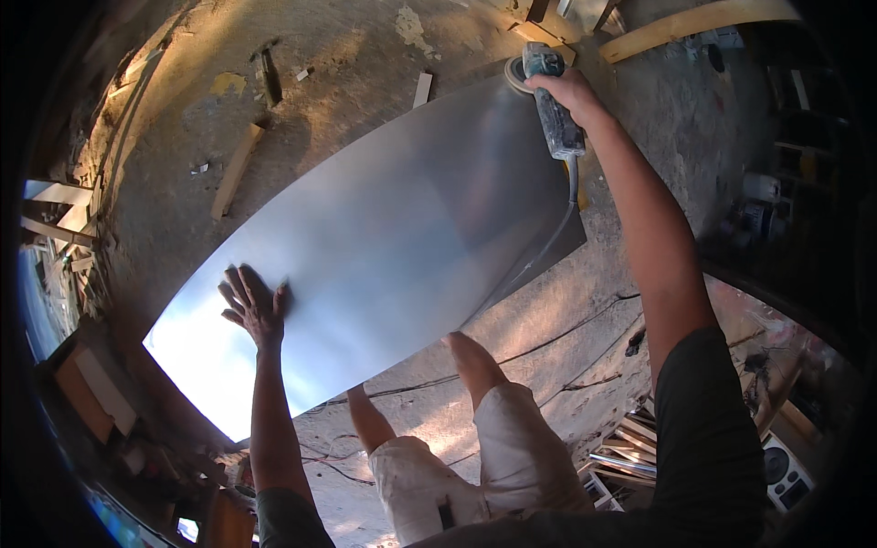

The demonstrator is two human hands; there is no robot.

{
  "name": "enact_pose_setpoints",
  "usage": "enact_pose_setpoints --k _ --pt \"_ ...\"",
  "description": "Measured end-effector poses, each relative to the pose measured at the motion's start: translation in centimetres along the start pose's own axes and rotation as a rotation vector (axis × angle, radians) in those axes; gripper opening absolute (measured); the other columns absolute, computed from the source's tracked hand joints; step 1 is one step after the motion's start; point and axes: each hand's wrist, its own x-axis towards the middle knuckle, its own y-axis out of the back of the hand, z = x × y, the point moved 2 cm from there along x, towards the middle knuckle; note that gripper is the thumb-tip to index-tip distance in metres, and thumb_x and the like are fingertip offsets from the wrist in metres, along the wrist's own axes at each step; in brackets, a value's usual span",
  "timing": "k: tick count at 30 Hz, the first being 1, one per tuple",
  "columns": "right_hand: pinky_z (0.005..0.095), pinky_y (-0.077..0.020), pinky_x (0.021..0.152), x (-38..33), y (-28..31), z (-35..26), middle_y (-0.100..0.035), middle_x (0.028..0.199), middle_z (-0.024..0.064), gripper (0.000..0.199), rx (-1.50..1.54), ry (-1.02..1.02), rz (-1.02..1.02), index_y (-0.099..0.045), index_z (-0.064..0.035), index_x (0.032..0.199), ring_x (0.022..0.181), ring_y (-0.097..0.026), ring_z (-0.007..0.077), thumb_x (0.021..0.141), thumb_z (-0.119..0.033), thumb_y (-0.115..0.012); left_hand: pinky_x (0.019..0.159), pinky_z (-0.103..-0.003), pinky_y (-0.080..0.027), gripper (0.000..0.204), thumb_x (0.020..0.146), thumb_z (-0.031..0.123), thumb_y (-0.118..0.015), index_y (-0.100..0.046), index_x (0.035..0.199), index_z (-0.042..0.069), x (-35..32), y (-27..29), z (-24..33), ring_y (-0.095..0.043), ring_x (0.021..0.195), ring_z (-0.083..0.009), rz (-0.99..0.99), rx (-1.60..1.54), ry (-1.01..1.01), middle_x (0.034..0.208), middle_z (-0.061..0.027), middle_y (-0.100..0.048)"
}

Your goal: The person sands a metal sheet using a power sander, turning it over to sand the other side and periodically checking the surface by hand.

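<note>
A large, smooth, shiny grey sheet point(365, 237) lies before me, its left end bright with glare. My left hand point(258, 309) rests open on that end, fingers spread and pressed to the surface. At the far right corner, my right hand point(568, 91) is wrapped round a teal and dark angle grinder point(555, 123). The grinder's round disc point(518, 77) is at the sheet's far edge; whether it touches the surface I cannot tell. From the grinder's rear a grey cord point(573, 183) drops onto the sheet and runs across it toward my legs.
Beyond the sheet, a hammer point(269, 75) and a wooden strip point(237, 171) lie on the rough floor. Dark cables point(512, 358) trail by my legs. Wood offcuts point(635, 443) are heaped at lower right near a speaker point(784, 470). A long plank point(699, 23) lies at far right.
</note>
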Motion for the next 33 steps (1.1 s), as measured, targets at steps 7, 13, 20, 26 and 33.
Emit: enact_pose_setpoints --k 7,13,20,26,33 --pt "0.0379 -0.0556 0.062 -1.6 7.8 1.9 -0.069 0.085 0.0107 0.051 0.223 -0.098 0.115 -0.068 0.0017 0.104 0.066 -0.068 0.023 0.074 -0.034 -0.087 0.117 -0.078 -0.01 0.099 0.089 0.075 -0.061 -0.029 0.163 0.02 8.4 1.8 -2.9 -0.028 0.155 -0.0368 0.231 0.0 -0.073 0.166 -0.0135 -0.034" --pt "0.0361 -0.058 0.061 -7.5 11.3 3.7 -0.068 0.085 0.0101 0.054 0.457 -0.211 0.048 -0.065 0.0001 0.111 0.069 -0.07 0.0211 0.08 -0.038 -0.085 0.067 -0.038 -0.047 0.04 0.091 0.042 -0.08 -0.065 0.081 0.005 16.3 0.9 -2.2 -0.055 0.067 -0.0158 -0.097 -0.508 -0.005 0.073 -0.0042 -0.061" --pt "0.0317 -0.0574 0.062 -10.8 14.7 7.0 -0.067 0.086 0.009 0.051 0.547 -0.268 0.038 -0.064 -0.0026 0.112 0.07 -0.069 0.0181 0.083 -0.04 -0.083 0.052 -0.033 -0.032 0.049 0.098 0.039 -0.073 -0.054 0.068 0.004 17.2 0.0 2.2 -0.034 0.058 -0.0091 -0.193 -0.619 0.324 0.06 0.0002 -0.043" --pt "0.0316 -0.0577 0.063 -11.4 13.6 6.7 -0.066 0.09 0.0078 0.049 0.538 -0.225 0.022 -0.063 -0.0028 0.113 0.073 -0.069 0.0176 0.085 -0.039 -0.081 0.066 -0.038 -0.046 0.045 0.1 0.045 -0.067 -0.066 0.083 0.004 18.2 0.6 -1.8 -0.056 0.069 -0.0157 -0.332 -0.626 0.273 0.074 -0.0043 -0.06" --pt "0.0332 -0.0585 0.064 -13.7 13.3 7.6 -0.066 0.092 0.0086 0.051 0.551 -0.228 0.035 -0.063 -0.0015 0.116 0.077 -0.071 0.0199 0.086 -0.039 -0.08 0.12 -0.058 -0.024 0.067 0.1 0.055 -0.06 -0.048 0.151 0.013 14.2 4.4 6.5 -0.035 0.15 -0.0346 0.262 -0.13 -0.023 0.159 -0.0117 -0.044"
